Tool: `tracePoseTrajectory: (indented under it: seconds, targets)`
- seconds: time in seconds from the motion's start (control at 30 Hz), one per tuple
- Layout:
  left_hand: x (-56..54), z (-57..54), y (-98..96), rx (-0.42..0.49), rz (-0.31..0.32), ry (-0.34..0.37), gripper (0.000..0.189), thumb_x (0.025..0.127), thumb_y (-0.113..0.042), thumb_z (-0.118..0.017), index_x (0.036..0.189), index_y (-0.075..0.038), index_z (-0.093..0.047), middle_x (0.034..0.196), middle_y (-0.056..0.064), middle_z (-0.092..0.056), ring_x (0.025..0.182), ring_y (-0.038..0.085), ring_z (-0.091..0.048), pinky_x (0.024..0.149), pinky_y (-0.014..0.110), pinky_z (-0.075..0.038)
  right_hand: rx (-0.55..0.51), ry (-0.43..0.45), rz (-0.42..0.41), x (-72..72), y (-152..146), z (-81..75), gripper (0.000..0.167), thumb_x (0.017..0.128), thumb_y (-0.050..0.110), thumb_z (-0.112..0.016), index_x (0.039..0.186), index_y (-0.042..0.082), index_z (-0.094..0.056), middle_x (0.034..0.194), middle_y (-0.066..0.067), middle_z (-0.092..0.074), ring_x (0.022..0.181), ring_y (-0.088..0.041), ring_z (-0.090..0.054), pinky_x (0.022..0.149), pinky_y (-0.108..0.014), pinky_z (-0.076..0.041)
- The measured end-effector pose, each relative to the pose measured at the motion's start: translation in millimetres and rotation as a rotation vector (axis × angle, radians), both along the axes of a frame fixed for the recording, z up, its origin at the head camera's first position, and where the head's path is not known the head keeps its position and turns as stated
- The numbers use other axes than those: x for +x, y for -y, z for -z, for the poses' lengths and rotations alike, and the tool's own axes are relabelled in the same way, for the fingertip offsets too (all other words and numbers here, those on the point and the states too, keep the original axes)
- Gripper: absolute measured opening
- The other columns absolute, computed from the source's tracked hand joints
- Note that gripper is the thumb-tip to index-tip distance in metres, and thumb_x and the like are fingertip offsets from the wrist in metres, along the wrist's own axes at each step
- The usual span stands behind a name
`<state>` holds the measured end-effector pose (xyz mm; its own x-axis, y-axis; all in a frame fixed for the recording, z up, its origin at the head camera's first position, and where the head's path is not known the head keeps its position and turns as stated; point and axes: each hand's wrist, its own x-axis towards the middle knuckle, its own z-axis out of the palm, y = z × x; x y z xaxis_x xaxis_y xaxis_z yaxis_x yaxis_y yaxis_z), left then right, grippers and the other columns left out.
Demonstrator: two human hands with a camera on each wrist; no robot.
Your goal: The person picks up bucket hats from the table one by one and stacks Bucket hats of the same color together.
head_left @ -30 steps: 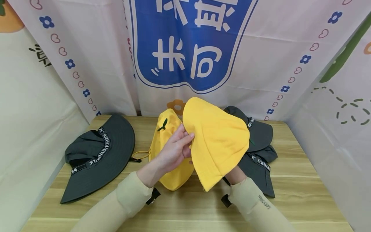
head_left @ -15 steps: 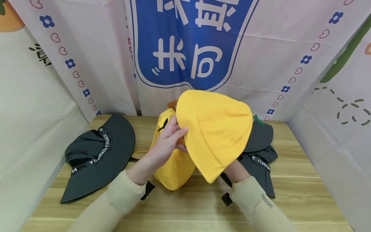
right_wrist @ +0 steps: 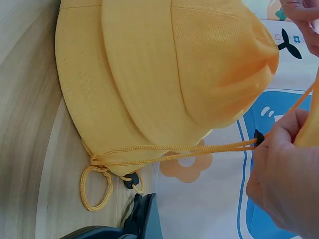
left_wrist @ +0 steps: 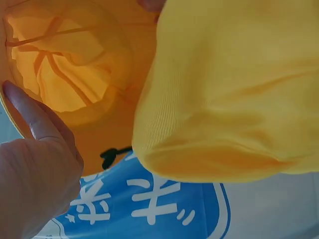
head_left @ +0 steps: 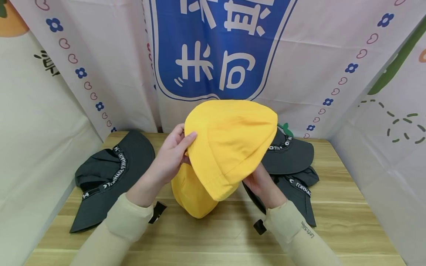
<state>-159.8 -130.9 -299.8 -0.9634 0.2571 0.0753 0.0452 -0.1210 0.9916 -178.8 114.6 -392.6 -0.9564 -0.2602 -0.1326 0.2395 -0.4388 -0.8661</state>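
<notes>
Yellow hat (head_left: 233, 136), brim (head_left: 198, 159) between left fingers (left_wrist: 37, 117) and thumb (head_left: 188, 139) (orange cord (right_wrist: 219, 148) in right fingers' (right_wrist: 293, 123) pinch).

Left arm (head_left: 110, 232) and right arm (head_left: 301, 232) extend forward, sleeved, converging. Left hand (head_left: 169, 153): higher in the head view, thumb opposed to fingers (left_wrist: 37, 117), pinching. Right hand (head_left: 262, 185): lower, digits bent in a pinch grip.

Two yellow hats (head_left: 233, 138) (head_left: 193, 194), three dark grey hats (head_left: 133, 184) (head_left: 293, 159) (head_left: 301, 203), two bare hands (head_left: 166, 157) (head_left: 261, 183), two pale sleeves (head_left: 116, 229) (head_left: 293, 229), one wooden table (head_left: 213, 240).
</notes>
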Motion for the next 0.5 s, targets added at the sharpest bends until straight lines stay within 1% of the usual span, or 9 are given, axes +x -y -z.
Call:
tracePoseTrajectory:
  seconds: [0.07,0.17,0.23,0.3,0.4,0.5]
  targets:
    - [-1.6,0.3,5.1,-0.002,-0.024,-0.006,0.026,0.107,-0.022,-0.045,0.131,-0.012,-0.04,0.097,0.0,-0.064,0.07,0.011,-0.069,0.055,0.025,-0.057,-0.015,0.006,0.007,-2.0,1.5,-3.4,0.024,0.109,0.033,-0.037,0.104,0.03,-0.06,0.089,0.015,-0.063,0.08,0.002,-0.063,0.071,-0.016,-0.052]
    - [-4.2,1.7,14.1,0.016,-0.051,-0.017,0.024,0.107,-0.021,-0.046,0.13,-0.014,-0.042,0.094,-0.002,-0.064,0.065,0.009,-0.066,0.052,0.023,-0.055,-0.036,0.022,0.016,-5.2,2.5,-7.8,0.02,0.109,0.029,-0.039,0.121,0.026,-0.055,0.095,0.014,-0.066,0.079,0.0,-0.064,0.069,-0.017,-0.052]
    - [-5.8,3.4,21.1,0.029,-0.067,-0.023,0.024,0.107,-0.021,-0.047,0.129,-0.014,-0.043,0.09,-0.003,-0.064,0.062,0.008,-0.063,0.05,0.022,-0.054,-0.048,0.042,0.014,-6.9,1.8,-10.1,0.028,0.109,0.025,-0.04,0.135,0.021,-0.048,0.102,0.012,-0.066,0.081,-0.001,-0.065,0.07,-0.017,-0.053]
    - [-6.7,5.2,28.6,0.039,-0.082,-0.024,0.025,0.106,-0.022,-0.048,0.129,-0.014,-0.043,0.089,-0.004,-0.063,0.06,0.006,-0.06,0.049,0.02,-0.051,-0.059,0.062,0.016,-8.5,0.6,-12.1,0.038,0.108,0.02,-0.042,0.146,0.017,-0.041,0.108,0.01,-0.067,0.084,-0.002,-0.066,0.072,-0.017,-0.055]
    - [-6.5,8.1,40.7,0.026,-0.104,-0.017,0.03,0.105,-0.027,-0.05,0.131,-0.014,-0.042,0.092,-0.003,-0.063,0.065,0.006,-0.062,0.051,0.019,-0.052,-0.059,0.076,0.026,-9.9,-1.5,-13.9,0.045,0.108,0.016,-0.043,0.152,0.012,-0.036,0.112,0.009,-0.067,0.087,-0.003,-0.067,0.072,-0.017,-0.055]
    - [-5.5,11.0,52.1,0.002,-0.122,-0.007,0.037,0.104,-0.03,-0.053,0.135,-0.013,-0.041,0.101,-0.001,-0.064,0.075,0.007,-0.067,0.058,0.021,-0.057,-0.036,0.071,0.026,-11.1,-2.6,-14.6,0.047,0.107,0.015,-0.045,0.153,0.012,-0.036,0.117,0.007,-0.065,0.091,-0.003,-0.068,0.072,-0.018,-0.056]
